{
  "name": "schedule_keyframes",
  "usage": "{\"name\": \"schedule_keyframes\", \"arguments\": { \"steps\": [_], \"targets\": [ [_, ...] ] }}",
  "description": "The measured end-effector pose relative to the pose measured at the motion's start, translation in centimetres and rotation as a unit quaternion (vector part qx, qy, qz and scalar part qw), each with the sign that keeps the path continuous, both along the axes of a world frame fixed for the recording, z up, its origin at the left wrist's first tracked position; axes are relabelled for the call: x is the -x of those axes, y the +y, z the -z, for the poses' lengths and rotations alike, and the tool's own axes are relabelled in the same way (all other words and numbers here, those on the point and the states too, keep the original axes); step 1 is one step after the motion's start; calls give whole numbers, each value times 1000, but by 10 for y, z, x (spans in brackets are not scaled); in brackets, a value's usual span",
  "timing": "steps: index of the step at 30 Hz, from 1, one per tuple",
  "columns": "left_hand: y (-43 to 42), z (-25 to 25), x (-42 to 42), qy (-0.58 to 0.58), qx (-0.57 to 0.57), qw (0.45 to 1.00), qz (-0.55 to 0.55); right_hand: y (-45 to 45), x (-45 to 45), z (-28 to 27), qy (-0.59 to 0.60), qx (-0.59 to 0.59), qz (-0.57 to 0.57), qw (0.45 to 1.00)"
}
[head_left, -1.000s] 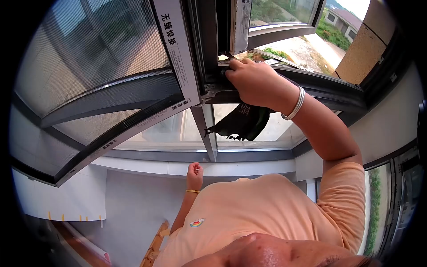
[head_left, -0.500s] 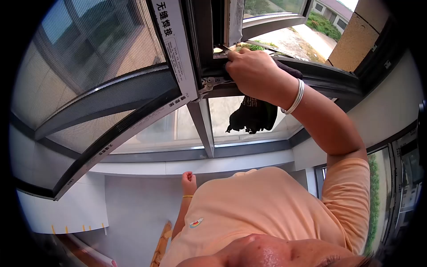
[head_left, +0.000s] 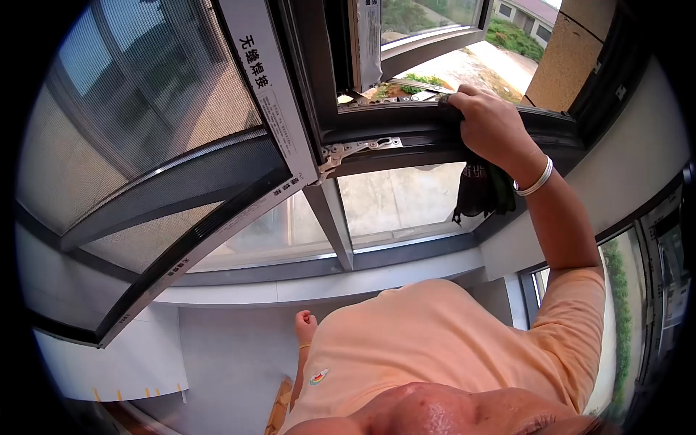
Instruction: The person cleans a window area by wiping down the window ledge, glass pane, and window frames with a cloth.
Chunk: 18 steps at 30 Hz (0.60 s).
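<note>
My right hand [head_left: 496,130], with silver bangles at its wrist, is closed on a black cloth [head_left: 478,192]. It presses the cloth onto the lower rail of the dark window frame [head_left: 420,123]; the rest of the cloth hangs down on the room side, and pale markings show on it. To the left of this hand, a metal hinge arm [head_left: 362,147] lies along the frame. My left hand [head_left: 306,326] hangs low beside my body, its fingers curled in, with nothing visible in them. It touches nothing that I can see.
A screened window sash [head_left: 167,94] stands swung inward on the left, its edge covered with printed white film [head_left: 272,94]. Another sash [head_left: 435,47] is swung outward beyond the opening. Below runs a white ledge [head_left: 326,288]. A wooden piece [head_left: 279,406] stands near the floor.
My right hand has slid to the right along the lower rail with the black cloth, uncovering the hinge arm. My left hand still hangs low with curled fingers. The view has shifted slightly.
</note>
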State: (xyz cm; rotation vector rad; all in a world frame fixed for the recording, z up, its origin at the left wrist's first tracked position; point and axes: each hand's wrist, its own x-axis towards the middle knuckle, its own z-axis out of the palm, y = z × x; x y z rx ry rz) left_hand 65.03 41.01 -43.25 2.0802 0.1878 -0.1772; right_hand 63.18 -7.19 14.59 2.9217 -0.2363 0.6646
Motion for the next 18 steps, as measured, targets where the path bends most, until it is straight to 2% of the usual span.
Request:
{"name": "schedule_keyframes", "arguments": {
  "steps": [2, 4, 5, 6, 8, 9, 12, 13, 15, 18],
  "targets": [
    [-3, 2, -5, -4, -2, 1000, 7, 29, -30, 9, -140, 21, -121, 983],
    [-15, -4, -3, -7, -5, 1000, 14, 54, -68, 33, -123, 112, -196, 966],
    [-26, -15, -4, -24, 9, 999, 43, 69, -74, 36, -55, 109, -156, 980],
    [-35, -28, -6, -40, 26, 996, 72, 69, -74, 33, -41, 121, -145, 981],
    [-41, -5, -19, -14, 58, 996, 63, 50, -64, 27, -22, 108, -171, 979],
    [-37, 10, -23, 15, 92, 994, 55, 36, -61, 31, -37, 147, -171, 974],
    [-18, 31, -24, 18, 121, 991, 45, 6, -41, 35, -63, 131, -138, 980],
    [-16, 22, -18, 18, 125, 991, 49, 6, -41, 40, -89, 131, -146, 976],
    [-25, -9, 8, -14, -23, 999, -31, 17, -58, 41, -90, 118, -174, 974],
    [-35, -6, 13, -14, -39, 999, -30, 59, -84, 32, -52, 102, -242, 963]
  ]
}}
